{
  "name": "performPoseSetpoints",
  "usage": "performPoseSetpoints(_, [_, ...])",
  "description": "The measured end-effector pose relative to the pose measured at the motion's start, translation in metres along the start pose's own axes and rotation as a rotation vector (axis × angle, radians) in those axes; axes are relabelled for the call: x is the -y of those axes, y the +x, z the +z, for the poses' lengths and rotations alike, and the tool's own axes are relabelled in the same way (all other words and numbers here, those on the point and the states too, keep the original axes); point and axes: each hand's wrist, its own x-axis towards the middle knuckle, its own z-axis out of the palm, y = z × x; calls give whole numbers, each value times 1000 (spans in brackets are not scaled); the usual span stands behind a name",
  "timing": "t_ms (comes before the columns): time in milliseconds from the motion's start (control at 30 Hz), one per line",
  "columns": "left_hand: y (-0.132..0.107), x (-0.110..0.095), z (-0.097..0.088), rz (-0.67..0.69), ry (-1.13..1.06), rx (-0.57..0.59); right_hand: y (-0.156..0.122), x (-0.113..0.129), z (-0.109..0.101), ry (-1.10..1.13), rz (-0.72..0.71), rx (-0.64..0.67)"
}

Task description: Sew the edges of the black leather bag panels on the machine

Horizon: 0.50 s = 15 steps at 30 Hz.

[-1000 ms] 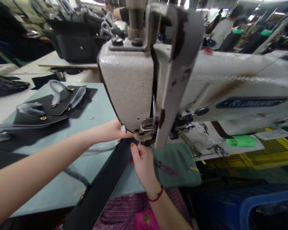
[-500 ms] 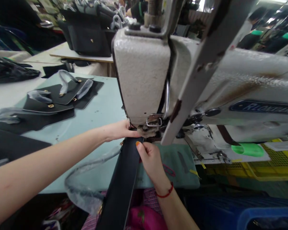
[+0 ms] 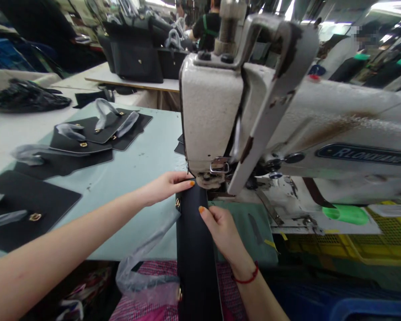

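Note:
A long black leather bag panel (image 3: 197, 249) runs from under the sewing machine's head (image 3: 212, 111) down over my lap. A plastic-wrapped handle (image 3: 147, 272), fixed by gold-coloured metal fittings, hangs off its left edge. My left hand (image 3: 175, 185) grips the panel's far left part beside the presser foot, thumb on top and fingers partly hidden. Lower down, my right hand (image 3: 222, 225) pinches the right edge between an orange-nailed thumb and hidden fingers. The needle cannot be made out behind the machine's parts.
Several black panels with wrapped handles (image 3: 87, 133) lie left on the pale green table (image 3: 137, 169). Black bags (image 3: 133, 53) stand behind. A green tube (image 3: 345, 214) lies under the machine arm, a yellow crate (image 3: 370, 249) below right. Other people are in the background.
The panel has swung from slanting to nearly straight towards me, its near end moving right. My right hand has moved slightly right and down. My left thumb has bent, and the camera view has shifted.

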Motion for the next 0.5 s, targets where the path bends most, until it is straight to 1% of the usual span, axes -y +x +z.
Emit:
performPoseSetpoints(100, [-10, 28, -16, -5, 69, -260, -16, -3, 1, 16, 22, 11])
performPoseSetpoints(133, [-18, 39, -19, 0, 89, -316, -21, -4, 3, 17, 30, 13])
performPoseSetpoints(167, [-27, 49, -20, -2, 102, -328, -27, -6, 5, 15, 39, 11])
performPoseSetpoints(200, [-38, 59, -19, -14, 97, -295, -33, -9, 7, 11, 48, 11])
performPoseSetpoints(267, [-60, 72, -10, -41, 63, -189, -43, -13, 12, -1, 65, 19])
performPoseSetpoints(300, [-69, 75, -2, -45, 51, -151, -48, -15, 13, -13, 71, 29])
performPoseSetpoints(367, [-83, 73, 15, -34, 47, -144, -57, -16, 8, -55, 73, 77])
performPoseSetpoints(400, [-85, 67, 24, -29, 43, -158, -62, -14, 1, -83, 68, 128])
performPoseSetpoints(433, [-85, 60, 32, -27, 26, -169, -67, -10, -10, -114, 57, 176])
performPoseSetpoints(467, [-83, 52, 40, -28, -8, -169, -73, -4, -25, -144, 34, 219])
performPoseSetpoints(500, [-79, 42, 46, -28, -54, -171, -80, 4, -43, -160, 4, 234])
